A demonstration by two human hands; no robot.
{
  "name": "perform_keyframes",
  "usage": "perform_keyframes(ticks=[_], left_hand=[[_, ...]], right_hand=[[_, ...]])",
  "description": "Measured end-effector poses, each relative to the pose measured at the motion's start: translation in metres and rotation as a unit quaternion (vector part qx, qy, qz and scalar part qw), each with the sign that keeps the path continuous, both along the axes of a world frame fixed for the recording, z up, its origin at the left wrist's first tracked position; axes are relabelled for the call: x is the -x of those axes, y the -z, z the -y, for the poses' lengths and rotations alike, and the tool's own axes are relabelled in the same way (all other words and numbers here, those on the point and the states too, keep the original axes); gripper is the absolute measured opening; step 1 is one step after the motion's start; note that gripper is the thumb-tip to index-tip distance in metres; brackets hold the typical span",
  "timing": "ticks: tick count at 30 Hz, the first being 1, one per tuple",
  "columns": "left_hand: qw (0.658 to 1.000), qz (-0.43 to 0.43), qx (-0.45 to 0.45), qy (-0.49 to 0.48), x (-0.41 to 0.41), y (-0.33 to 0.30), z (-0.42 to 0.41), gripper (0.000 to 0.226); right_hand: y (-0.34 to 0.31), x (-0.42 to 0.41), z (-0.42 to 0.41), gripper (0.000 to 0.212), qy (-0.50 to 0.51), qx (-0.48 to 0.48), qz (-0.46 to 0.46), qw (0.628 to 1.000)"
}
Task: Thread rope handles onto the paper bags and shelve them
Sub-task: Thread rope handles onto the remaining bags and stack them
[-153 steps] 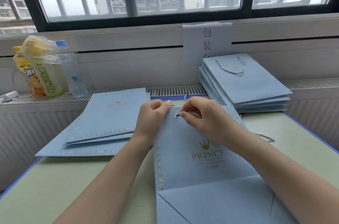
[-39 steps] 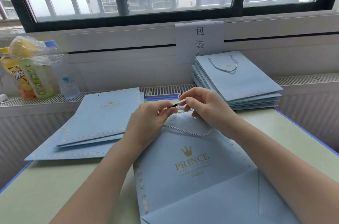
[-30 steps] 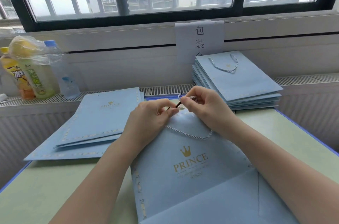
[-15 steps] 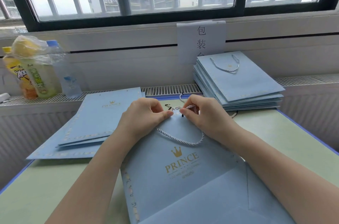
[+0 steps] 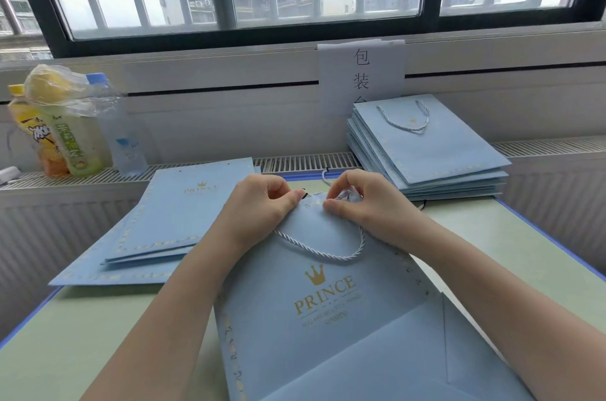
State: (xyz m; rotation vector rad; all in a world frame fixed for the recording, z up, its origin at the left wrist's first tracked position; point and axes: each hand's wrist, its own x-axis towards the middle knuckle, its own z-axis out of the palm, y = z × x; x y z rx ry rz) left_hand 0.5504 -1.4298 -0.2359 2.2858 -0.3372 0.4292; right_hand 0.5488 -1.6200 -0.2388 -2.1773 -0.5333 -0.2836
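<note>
While the paper bag (image 5: pixel 314 302) lay flat at 6 o'clock on the surface (image 5: pixel 492 253), left hand (image 5: pixel 262 203) pinched its top edge; right hand (image 5: pixel 364 200) pinched the rope handle (image 5: pixel 328 253).

Bare desk (image 5: pixel 485 236) at right and near left, unthreaded bags (image 5: pixel 157 230) filling far left, finished stack (image 5: pixel 433 151) blocking far right, bottles (image 5: pixel 75 131) along the left ledge

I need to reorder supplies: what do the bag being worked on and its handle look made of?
Bag: matte pale-blue paper or thin card, judging by its sharp folded creases; the gold print looks like shiny foil. Handle: twisted pale cord with a slight sheen, likely synthetic, though the fibre can't be told.
</note>
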Motion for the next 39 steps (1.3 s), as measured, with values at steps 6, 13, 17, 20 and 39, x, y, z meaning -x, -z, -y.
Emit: perform_keyframes(ticks=[6,13,17,20,39], left_hand=[[0.990,-0.110,-0.022,0.090,0.006,-0.002,0.007,0.032],[0.946,-0.247,0.173,0.117,0.009,-0.009,-0.002,0.015],[0.906,-0.322,0.238,0.134,0.011,-0.011,-0.007,0.017],[0.896,-0.339,0.251,0.143,0.011,-0.010,-0.008,0.021],[0.947,-0.240,0.196,0.086,0.006,-0.003,-0.001,0.006]], right_hand=[[0.006,0.003,-0.014,0.023,-0.060,0.000,0.041,0.997],[0.007,0.003,-0.014,0.016,-0.075,-0.004,0.056,0.996],[0.006,0.005,-0.014,0.014,-0.089,0.000,0.067,0.994],[0.006,0.005,-0.014,0.013,-0.094,0.004,0.069,0.993],[0.013,0.001,-0.012,0.022,-0.083,0.009,0.064,0.994]])
